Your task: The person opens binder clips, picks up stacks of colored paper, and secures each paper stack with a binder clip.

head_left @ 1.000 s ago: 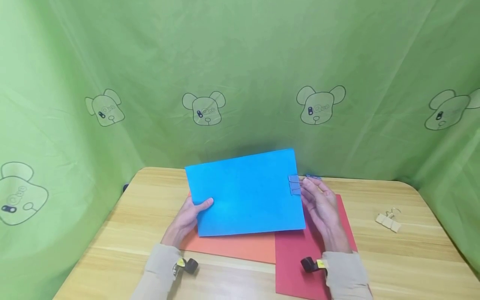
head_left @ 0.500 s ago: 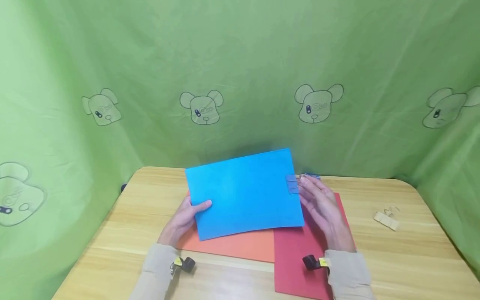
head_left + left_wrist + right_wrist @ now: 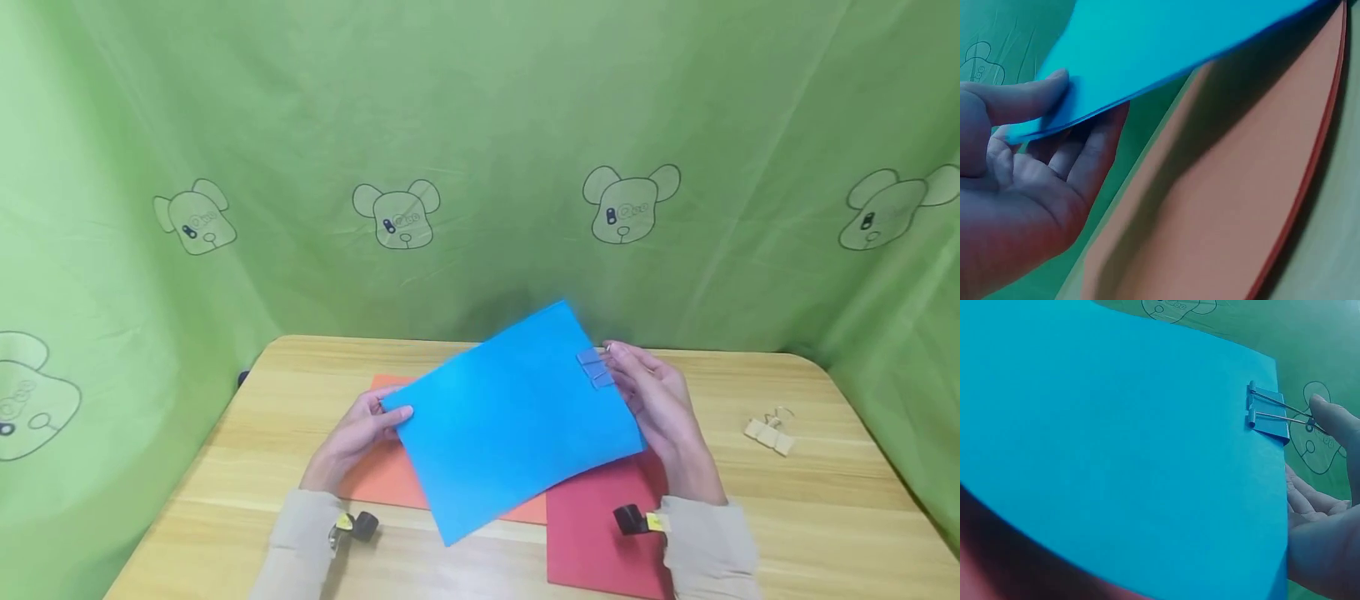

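Observation:
A thin stack of blue paper (image 3: pixel 517 417) hangs tilted above the table between both hands. My left hand (image 3: pixel 356 437) pinches its left corner, thumb on top and fingers beneath, as the left wrist view shows. On the right edge of the paper sits a blue binder clip (image 3: pixel 1267 414), its jaw closed over the sheets. My right hand (image 3: pixel 667 408) holds the clip's wire handles (image 3: pixel 1282 405) between thumb and fingers, with the other fingers behind the paper's edge.
Orange paper (image 3: pixel 390 479) and red paper (image 3: pixel 600 542) lie on the wooden table (image 3: pixel 817 517) below the blue stack. A cream binder clip (image 3: pixel 768 435) lies to the right. A green curtain (image 3: pixel 480 108) encloses the back and sides.
The blue paper has turned, its lower left corner swinging down towards me. My left hand now pinches the upper left corner instead of the left edge. The right hand stays at the clip.

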The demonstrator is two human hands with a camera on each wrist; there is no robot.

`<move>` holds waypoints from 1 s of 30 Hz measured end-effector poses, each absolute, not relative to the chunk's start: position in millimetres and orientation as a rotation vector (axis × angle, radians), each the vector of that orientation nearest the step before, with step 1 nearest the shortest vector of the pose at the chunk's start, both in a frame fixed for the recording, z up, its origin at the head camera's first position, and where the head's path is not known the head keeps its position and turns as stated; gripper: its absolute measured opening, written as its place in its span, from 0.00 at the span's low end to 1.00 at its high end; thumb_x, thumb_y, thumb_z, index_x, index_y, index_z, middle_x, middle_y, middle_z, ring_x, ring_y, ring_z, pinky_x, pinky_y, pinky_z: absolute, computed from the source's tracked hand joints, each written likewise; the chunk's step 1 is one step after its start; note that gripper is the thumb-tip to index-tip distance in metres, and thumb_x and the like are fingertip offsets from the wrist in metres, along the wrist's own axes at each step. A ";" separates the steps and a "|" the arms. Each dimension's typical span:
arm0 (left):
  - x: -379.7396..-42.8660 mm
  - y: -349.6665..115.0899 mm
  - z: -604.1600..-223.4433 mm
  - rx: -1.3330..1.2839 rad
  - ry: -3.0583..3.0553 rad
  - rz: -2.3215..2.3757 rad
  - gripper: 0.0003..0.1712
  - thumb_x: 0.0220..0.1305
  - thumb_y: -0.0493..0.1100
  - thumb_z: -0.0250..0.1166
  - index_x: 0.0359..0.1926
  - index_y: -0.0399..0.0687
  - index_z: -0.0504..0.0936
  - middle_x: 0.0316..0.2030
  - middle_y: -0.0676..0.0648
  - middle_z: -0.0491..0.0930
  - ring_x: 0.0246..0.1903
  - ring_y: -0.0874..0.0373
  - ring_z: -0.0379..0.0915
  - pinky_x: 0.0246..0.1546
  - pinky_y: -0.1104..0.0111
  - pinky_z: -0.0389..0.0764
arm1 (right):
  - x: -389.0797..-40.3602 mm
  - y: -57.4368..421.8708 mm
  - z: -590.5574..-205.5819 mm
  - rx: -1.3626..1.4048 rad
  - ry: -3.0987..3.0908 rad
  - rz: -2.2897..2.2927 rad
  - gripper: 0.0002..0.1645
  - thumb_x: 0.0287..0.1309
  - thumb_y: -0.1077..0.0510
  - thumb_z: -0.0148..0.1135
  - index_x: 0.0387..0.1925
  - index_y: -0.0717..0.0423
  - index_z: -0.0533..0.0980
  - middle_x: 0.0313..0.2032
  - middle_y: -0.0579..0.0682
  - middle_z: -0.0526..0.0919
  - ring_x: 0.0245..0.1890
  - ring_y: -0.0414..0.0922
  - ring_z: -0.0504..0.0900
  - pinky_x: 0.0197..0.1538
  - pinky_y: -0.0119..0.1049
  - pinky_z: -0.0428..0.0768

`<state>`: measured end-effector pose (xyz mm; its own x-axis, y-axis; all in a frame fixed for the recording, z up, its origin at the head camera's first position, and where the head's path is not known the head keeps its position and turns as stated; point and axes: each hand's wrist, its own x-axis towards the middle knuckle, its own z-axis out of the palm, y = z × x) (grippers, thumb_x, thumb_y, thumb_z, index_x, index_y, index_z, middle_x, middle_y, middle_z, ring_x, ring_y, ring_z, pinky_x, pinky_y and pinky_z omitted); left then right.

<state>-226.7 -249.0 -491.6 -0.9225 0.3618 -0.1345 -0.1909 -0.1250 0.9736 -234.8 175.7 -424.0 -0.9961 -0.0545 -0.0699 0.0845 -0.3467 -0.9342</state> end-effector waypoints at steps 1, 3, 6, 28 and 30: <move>-226.6 -250.7 -491.5 0.209 1.802 2.081 0.26 0.73 0.33 0.61 0.69 0.31 0.70 0.48 0.45 0.87 0.45 0.54 0.86 0.52 0.63 0.83 | -234.0 174.6 -422.9 0.056 1.797 -2.472 0.25 0.68 0.51 0.67 0.61 0.59 0.77 0.45 0.42 0.88 0.45 0.37 0.85 0.50 0.28 0.82; -226.6 -253.2 -490.7 0.251 1.830 2.028 0.26 0.73 0.33 0.62 0.70 0.33 0.71 0.52 0.44 0.86 0.49 0.53 0.85 0.54 0.63 0.82 | -232.5 172.1 -420.8 0.081 1.890 -2.395 0.30 0.67 0.48 0.68 0.63 0.60 0.76 0.44 0.41 0.88 0.46 0.37 0.85 0.49 0.28 0.83; -225.3 -253.7 -487.1 0.308 1.881 1.920 0.27 0.73 0.35 0.63 0.70 0.35 0.72 0.55 0.40 0.84 0.51 0.51 0.84 0.54 0.63 0.82 | -230.7 167.9 -418.6 0.071 1.987 -2.292 0.34 0.66 0.46 0.69 0.65 0.61 0.74 0.45 0.41 0.88 0.48 0.38 0.86 0.50 0.29 0.83; -204.9 -187.3 -480.0 0.470 1.915 1.724 0.27 0.74 0.40 0.63 0.71 0.46 0.72 0.54 0.41 0.84 0.50 0.47 0.84 0.52 0.58 0.83 | -229.9 146.8 -421.9 -0.148 2.209 -1.949 0.39 0.65 0.44 0.70 0.68 0.63 0.72 0.59 0.53 0.83 0.57 0.36 0.82 0.57 0.26 0.77; -203.6 -181.2 -482.1 0.456 1.927 1.764 0.27 0.74 0.38 0.63 0.71 0.44 0.73 0.54 0.40 0.84 0.48 0.46 0.85 0.50 0.57 0.84 | -229.7 145.4 -423.4 -0.172 2.208 -1.948 0.39 0.65 0.44 0.70 0.68 0.63 0.72 0.58 0.53 0.84 0.57 0.36 0.82 0.57 0.26 0.77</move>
